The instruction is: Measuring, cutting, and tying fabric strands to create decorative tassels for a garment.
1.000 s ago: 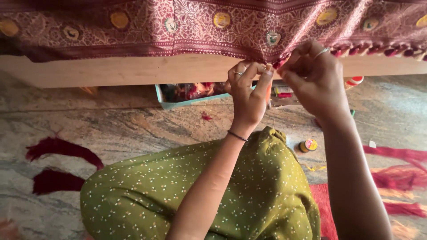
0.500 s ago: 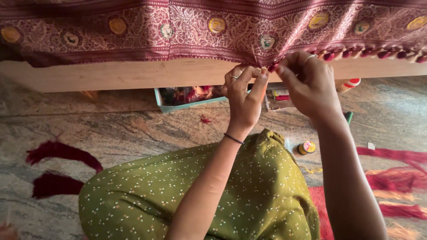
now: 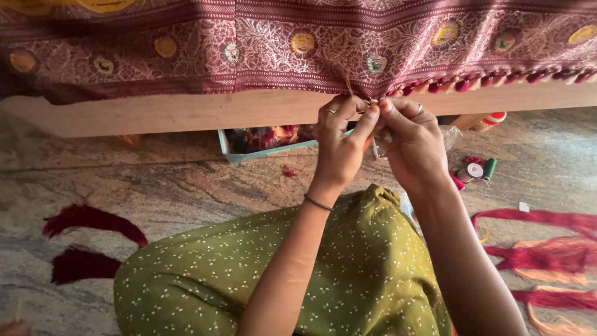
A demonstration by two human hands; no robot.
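Both hands pinch threads at the hem of a maroon brocade sari [image 3: 261,56] draped over a wooden table [image 3: 186,112]: left hand [image 3: 339,146] and right hand [image 3: 413,146] meet fingertip to fingertip. Finished tassels [image 3: 491,81] line the edge to the right; leftward, the hem remains plain.

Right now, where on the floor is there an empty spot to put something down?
The widest bare floor lies between the wooden bench edge and the green-clad knee, left of the small box. The dark red thread bundles border it lower left. The right side is crowded: thread spools and red and orange thread strands.
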